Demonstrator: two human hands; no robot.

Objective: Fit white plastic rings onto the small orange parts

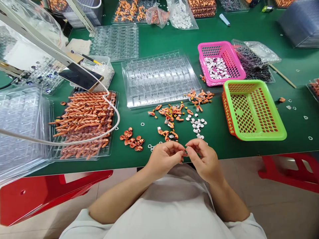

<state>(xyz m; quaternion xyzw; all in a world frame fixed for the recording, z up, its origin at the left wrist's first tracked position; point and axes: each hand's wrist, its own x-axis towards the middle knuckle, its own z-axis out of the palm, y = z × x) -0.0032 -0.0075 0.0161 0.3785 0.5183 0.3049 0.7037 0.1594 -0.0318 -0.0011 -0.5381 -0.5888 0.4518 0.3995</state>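
Observation:
At the table's front edge, my left hand (165, 156) pinches a small copper-coloured part (184, 153), mostly hidden by the fingers. Thumb and forefinger of my right hand (205, 160) are closed at the same spot, touching that part's right side; whether they hold a second tiny piece, I cannot make out. Just beyond the fingers lie orange earphone-like pieces (174, 113), some with yellow or silver bits. White round discs (198, 125) are scattered beyond my right hand. Copper-coloured cups (132, 139) form a loose group left of my left hand.
Clear moulded trays (159, 81) lie ahead. A filled tray of copper-coloured stems (84, 116) is at left, under a white cable (118, 116). At right stand a green basket (280, 132) and a pink basket (203, 54) holding white pieces. Red stools (50, 192) flank me.

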